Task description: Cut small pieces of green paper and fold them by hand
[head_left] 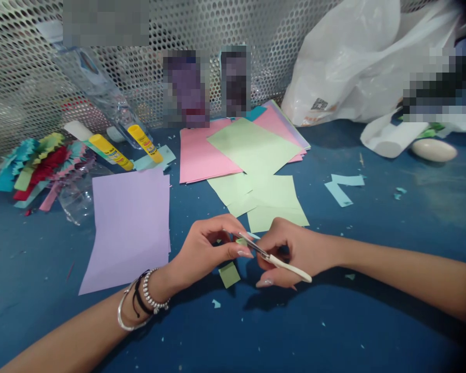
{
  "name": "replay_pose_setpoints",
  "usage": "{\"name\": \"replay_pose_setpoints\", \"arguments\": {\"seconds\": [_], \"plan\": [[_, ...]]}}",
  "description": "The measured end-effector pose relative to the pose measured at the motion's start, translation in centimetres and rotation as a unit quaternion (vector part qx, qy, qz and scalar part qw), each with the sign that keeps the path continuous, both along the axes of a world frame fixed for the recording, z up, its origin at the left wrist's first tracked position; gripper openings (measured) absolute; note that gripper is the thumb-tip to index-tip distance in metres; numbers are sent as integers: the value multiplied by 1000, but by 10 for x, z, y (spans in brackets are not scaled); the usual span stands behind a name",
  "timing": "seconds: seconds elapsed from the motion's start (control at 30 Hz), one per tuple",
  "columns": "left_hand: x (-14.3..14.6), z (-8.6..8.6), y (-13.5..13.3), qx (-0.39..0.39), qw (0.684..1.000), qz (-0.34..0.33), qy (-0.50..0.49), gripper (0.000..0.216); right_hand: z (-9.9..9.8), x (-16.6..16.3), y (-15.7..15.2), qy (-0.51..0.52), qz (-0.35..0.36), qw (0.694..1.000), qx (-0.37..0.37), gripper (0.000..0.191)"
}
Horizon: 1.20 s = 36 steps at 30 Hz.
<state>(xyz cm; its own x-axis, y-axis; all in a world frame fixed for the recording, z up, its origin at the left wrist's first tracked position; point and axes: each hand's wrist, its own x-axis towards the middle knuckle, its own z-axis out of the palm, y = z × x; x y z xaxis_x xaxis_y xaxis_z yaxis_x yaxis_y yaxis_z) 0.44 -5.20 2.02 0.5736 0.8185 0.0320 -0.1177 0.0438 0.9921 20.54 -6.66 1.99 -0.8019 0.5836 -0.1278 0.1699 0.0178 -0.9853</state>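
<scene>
Between thumb and fingers, my left hand (pixel 213 241) pinches a small piece of light green paper (pixel 241 241). My right hand (pixel 291 251) is closed round white-handled scissors (pixel 288 267), whose metal blades point left and lie against the green piece at my left fingertips. How far the blades are apart I cannot make out. Below my left hand, a small green paper square (pixel 229 275) rests on the blue table. Larger light green sheets (pixel 277 202) lie just beyond both hands. A silver bead bracelet and other bands circle my left wrist.
A lilac sheet (pixel 132 228) lies at left. Behind it are yellow glue sticks (pixel 111 152) and fringed paper pieces (pixel 34 160). Pink sheets (pixel 202 155) are stacked at the back. Pale blue strips (pixel 338 192), a white oval object (pixel 434 150) and a plastic bag (pixel 341 67) are at right.
</scene>
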Motion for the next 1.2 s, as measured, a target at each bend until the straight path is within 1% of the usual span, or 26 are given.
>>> {"name": "replay_pose_setpoints", "arguments": {"seconds": [0.2, 0.37, 0.5, 0.6, 0.73, 0.9, 1.1, 1.2], "plan": [[1, -2, 1, -9, 1000, 3, -14, 9, 0, -1, -2, -4, -14, 1000, -9, 27], [0, -2, 2, -18, 1000, 4, 1, 12, 2, -3, -3, -7, -27, 1000, -6, 28], [1, -2, 2, -18, 1000, -3, -2, 13, 3, -3, -3, -17, -36, 999, 10, 29], [1, -2, 2, -20, 1000, -15, -17, 10, 2, -3, -3, -7, -21, 999, 23, 26], [1, -2, 1, -36, 998, -33, -27, 12, 1, -2, -1, 4, -8, 998, 54, 24], [2, -2, 2, -66, 997, -35, -37, 14, 1, -4, -2, 0, -19, 999, 45, 26], [3, -2, 4, -74, 996, -26, -32, 14, -1, -7, -3, -2, -53, 995, 82, 26], [4, -2, 5, -81, 996, -27, -35, 13, -2, -7, -3, 0, -56, 996, 76, 27]]}}
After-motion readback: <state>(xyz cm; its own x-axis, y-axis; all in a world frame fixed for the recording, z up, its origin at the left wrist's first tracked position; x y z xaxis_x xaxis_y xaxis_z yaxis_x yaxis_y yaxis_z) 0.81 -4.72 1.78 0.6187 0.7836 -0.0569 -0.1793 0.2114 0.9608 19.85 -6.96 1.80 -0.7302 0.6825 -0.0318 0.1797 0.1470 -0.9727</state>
